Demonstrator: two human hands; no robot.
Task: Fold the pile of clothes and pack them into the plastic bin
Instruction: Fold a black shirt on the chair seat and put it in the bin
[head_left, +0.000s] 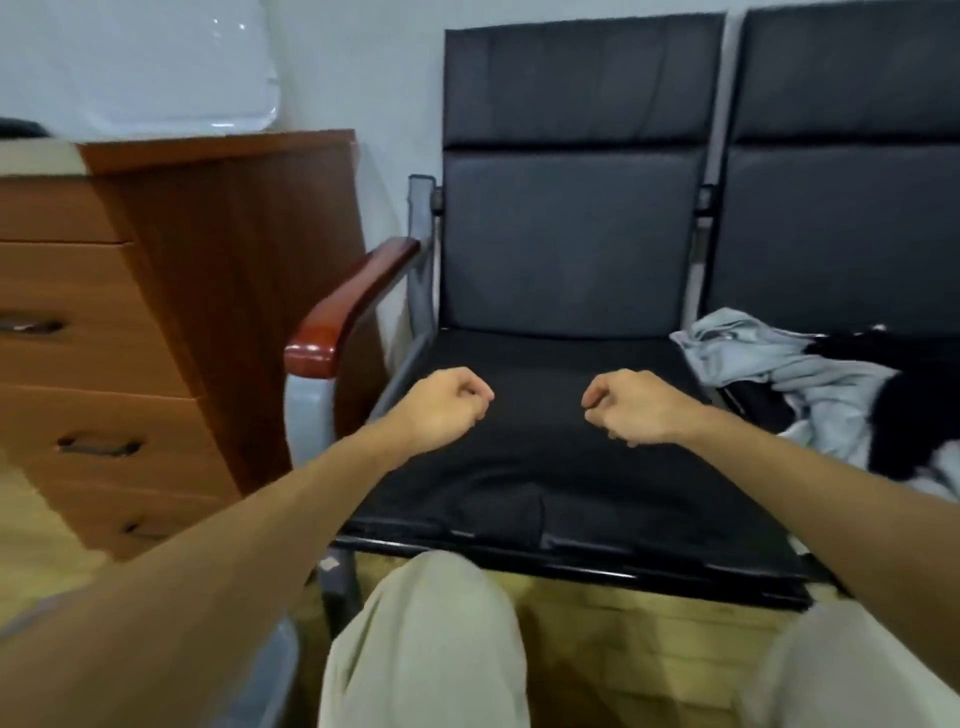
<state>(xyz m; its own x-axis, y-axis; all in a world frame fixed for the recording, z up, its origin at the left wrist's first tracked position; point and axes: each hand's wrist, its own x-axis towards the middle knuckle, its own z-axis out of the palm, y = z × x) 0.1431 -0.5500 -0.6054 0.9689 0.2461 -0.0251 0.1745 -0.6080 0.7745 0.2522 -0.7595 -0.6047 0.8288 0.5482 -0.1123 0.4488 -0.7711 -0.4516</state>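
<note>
Head view: left hand (441, 405) and right hand (631, 408) are hovering over the chair (571, 234) seat, fingers curling into loose fists and gripping nothing visible. Black garment (519, 493) is lying spread on that seat. Pile of clothes (810, 374) is sitting just right of the chair.

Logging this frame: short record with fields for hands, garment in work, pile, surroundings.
left hand: fingers curled, over the black garment; grip on it unclear
right hand: same, fingers curled, grip unclear
black garment: seems spread flat on the seat of the chair
pile of clothes: grey and black, unfolded, on the next chair, to the right
drawer cabinet: left of the chair
</note>
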